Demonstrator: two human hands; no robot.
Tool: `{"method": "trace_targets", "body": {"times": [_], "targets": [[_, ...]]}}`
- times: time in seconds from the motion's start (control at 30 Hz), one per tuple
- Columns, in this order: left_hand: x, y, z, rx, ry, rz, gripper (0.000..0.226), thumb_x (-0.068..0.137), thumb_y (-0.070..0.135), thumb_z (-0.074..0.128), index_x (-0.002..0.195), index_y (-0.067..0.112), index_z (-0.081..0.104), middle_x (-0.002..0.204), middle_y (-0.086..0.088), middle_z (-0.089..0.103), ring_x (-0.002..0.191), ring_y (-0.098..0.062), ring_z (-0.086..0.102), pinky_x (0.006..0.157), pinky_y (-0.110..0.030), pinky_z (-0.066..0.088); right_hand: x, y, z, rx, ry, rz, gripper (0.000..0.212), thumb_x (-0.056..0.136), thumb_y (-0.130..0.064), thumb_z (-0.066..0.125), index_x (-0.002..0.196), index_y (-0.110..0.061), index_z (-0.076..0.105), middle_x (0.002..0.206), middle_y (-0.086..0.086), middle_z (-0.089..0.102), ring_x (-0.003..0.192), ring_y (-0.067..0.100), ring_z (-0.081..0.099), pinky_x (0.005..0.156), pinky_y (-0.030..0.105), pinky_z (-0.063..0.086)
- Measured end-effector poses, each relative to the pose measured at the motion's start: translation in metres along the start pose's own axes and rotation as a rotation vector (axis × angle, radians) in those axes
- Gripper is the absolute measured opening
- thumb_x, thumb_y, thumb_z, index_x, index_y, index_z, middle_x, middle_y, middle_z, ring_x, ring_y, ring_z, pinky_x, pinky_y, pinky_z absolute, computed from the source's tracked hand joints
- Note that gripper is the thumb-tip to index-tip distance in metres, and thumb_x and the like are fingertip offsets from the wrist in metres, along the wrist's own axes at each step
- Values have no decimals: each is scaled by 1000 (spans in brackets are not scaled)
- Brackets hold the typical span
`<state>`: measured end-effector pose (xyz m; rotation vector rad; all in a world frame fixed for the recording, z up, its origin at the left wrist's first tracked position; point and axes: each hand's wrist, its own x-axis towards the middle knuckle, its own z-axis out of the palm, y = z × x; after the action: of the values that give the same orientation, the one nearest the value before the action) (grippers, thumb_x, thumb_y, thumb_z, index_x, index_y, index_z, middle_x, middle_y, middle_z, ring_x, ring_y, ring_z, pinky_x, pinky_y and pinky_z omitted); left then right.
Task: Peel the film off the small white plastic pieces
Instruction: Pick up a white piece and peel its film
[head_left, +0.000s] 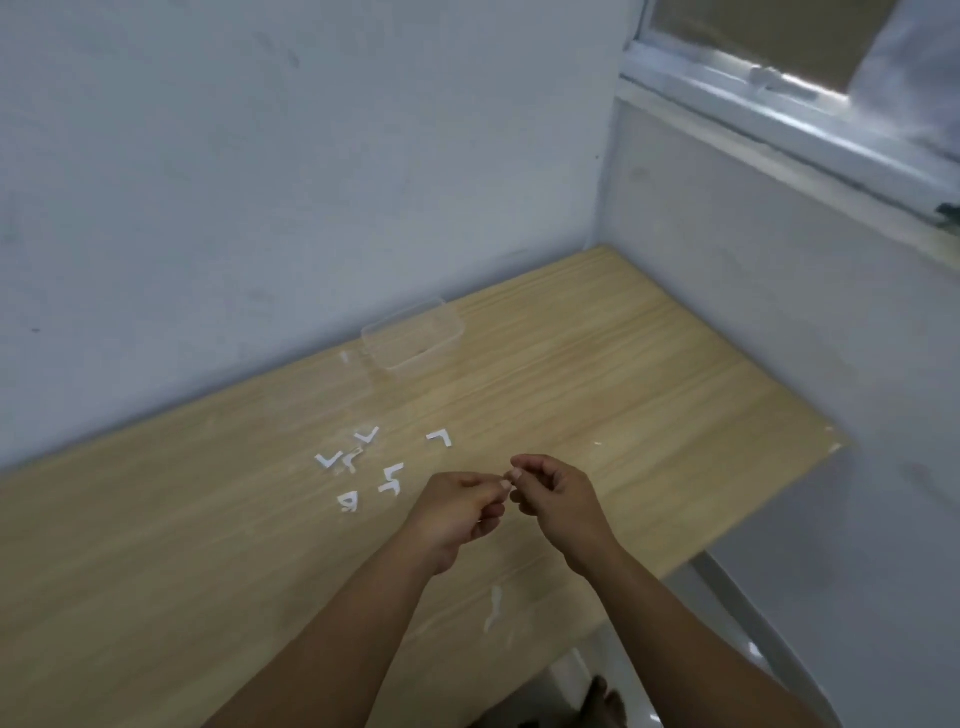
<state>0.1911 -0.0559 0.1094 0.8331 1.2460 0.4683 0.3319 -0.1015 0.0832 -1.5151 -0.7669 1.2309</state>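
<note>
About seven small white plastic pieces (390, 479) lay loose on the wooden surface (597, 364) a little left of the frame's centre, most of them L-shaped. They formed a cluster, with one more L-shaped piece (440, 438) set apart to the right of it. The blur made an exact count uncertain. A thin pale scrap (494, 605) lay lower down, between the two forearms, and a tiny white fleck (598, 444) sat to the right of the hands.

One clear plastic container (414, 338) stood near the wall above the cluster, with its flat clear lid (332, 379) just to its left; whether anything lay inside the container could not be told.

The left hand (457, 512) and the right hand (558, 506) met just below the frame's centre, both with fingers curled. Their thumbs and forefingers came together on one tiny pale piece (508, 477), each hand pinching it from its own side. The piece was too small and blurred to show whether any film had lifted from it.
</note>
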Motion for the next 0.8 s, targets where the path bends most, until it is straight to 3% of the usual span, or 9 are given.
{"method": "trace_targets", "body": {"times": [0.13,0.37,0.53,0.8], "targets": [[13,5,53,56,-3,-15,10,89,4,64,94,2,73,77,-9,67,68,-13,62,63,-22,55,1,1,-48,33,46,5,24,89,-13,71,113,-14,67,97,11,73,84,18,69,78,32,57],[31,13,163,124,-73,7,10,89,0,63,97,3,68,80,-11,67,69,-15,64,58,-20,54,-1,-3,-152,111,138,39,8,90,-16,70,97,-16,75,86,5,75,77,13,68,76,33,58],[46,10,233,202,-138,9,8,89,6,65,95,8,70,83,-9,71,72,-16,66,63,-24,54,2,-3,-215,130,276,45,6,91,-16,69,95,-16,74,84,7,74,73,14,66,68,29,54],[71,7,309,350,-184,26,10,90,16,64,96,13,71,95,-7,73,81,-16,68,75,-28,55,13,11,-299,267,532,86,6,93,-13,66,93,-7,68,71,7,65,69,19,60,70,34,54]]}}
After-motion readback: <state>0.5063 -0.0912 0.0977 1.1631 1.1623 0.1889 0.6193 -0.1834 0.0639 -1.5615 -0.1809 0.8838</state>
